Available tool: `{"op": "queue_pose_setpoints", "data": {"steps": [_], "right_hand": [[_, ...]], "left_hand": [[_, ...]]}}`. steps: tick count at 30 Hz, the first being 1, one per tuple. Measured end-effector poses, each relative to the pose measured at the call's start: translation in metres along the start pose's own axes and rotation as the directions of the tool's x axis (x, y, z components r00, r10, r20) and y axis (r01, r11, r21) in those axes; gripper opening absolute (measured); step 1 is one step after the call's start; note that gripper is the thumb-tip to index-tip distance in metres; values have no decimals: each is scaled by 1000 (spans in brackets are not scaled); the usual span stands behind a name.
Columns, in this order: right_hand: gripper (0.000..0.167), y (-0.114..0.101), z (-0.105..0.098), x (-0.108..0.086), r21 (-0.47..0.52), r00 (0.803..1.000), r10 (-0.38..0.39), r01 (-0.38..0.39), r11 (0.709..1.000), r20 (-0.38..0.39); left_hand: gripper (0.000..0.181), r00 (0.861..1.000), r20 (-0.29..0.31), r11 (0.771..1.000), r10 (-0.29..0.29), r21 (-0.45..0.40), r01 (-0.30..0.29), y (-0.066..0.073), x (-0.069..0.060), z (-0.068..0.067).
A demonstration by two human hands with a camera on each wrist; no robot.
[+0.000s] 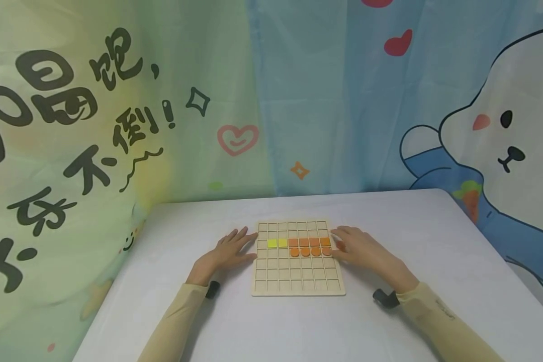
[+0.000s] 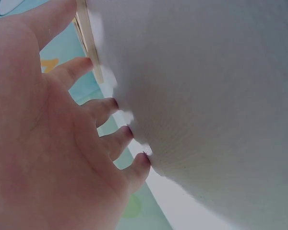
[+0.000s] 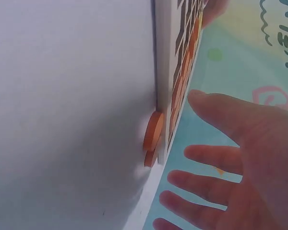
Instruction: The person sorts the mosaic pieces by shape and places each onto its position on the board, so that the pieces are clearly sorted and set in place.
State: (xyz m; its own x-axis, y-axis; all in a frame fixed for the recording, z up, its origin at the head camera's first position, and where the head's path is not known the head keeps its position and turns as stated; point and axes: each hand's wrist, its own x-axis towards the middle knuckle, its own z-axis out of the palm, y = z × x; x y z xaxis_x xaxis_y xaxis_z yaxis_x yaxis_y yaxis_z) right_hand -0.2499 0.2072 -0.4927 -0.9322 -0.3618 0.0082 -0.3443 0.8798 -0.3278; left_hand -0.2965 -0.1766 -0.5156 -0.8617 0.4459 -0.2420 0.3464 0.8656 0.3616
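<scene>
A pale wooden grid board (image 1: 295, 275) lies flat on the table. One row holds yellow squares (image 1: 272, 244) followed by orange squares (image 1: 304, 242); orange discs (image 1: 305, 252) line the row beneath. My left hand (image 1: 226, 251) is at the board's left edge with spread fingers, thumb and index finger reaching the rim (image 2: 88, 38). At the right edge is my right hand (image 1: 361, 246), its fingers extended, its thumb close to the last disc. In the right wrist view, loose orange pieces (image 3: 153, 132) stand out beside the board's side; the right hand mostly hides them from the head view.
A white cloth covers the table (image 1: 294, 332). Behind it hangs a printed curtain (image 1: 298, 100) with hearts, lettering and a cartoon animal. Dark wrist devices (image 1: 386, 298) sit below both wrists.
</scene>
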Motion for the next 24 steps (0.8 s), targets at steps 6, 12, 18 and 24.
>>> {"op": "queue_pose_setpoints", "data": {"steps": [6,12,18,24], "right_hand": [[61,2,-5,-5,-2,1000,6,-6,1000,-17],[49,4,-5,-6,-14,999,-8,8,1000,-33],[35,8,-2,-3,-31,999,-23,22,999,-41],[24,12,-1,-1,-45,992,-96,93,995,-78]], "left_hand": [[68,1000,-1,1000,1,1,-1,1,-1,-1],[68,1000,-5,1000,3,-4,-3,1,-2,-1],[68,1000,-5,1000,8,-14,-8,1,-2,-2],[69,1000,-2,1000,16,-14,-16,1,-3,-3]]}}
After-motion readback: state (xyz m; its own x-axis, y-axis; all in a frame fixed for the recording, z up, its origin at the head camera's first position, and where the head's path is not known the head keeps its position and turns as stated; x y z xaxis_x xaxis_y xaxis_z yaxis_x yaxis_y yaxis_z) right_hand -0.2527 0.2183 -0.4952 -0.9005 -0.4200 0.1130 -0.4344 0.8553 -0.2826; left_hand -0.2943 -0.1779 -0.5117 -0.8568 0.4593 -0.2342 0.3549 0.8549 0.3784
